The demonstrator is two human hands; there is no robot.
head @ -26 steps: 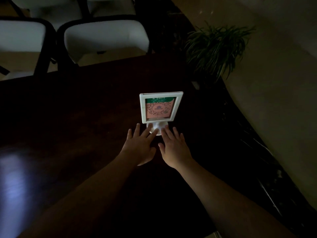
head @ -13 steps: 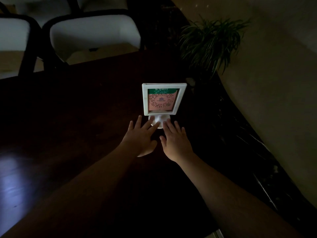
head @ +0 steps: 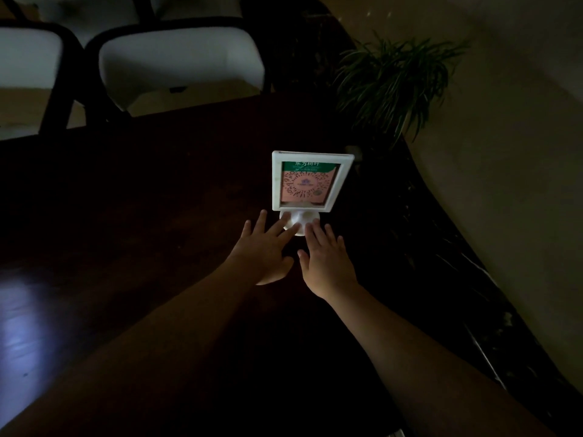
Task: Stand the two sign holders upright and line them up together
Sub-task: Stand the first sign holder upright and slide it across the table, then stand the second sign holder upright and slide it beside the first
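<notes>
Although the room is very dark, a white sign holder is clear to see, standing upright on the dark wooden table, a little right of the middle of the view. Its frame carries a card with a green band on top and a pink code pattern below. Only one frame is visible from this side; whether a second holder stands behind it, I cannot tell. The frame sits on a round white base. The left hand lies flat with the fingers spread, and its longest fingertips touch the left part of the base. The right hand is also flat and spread, with its fingertips on the right part of the base. Neither hand pinches anything. Behind the table stand two chairs with pale seats, and a green plant is at the far right corner.
</notes>
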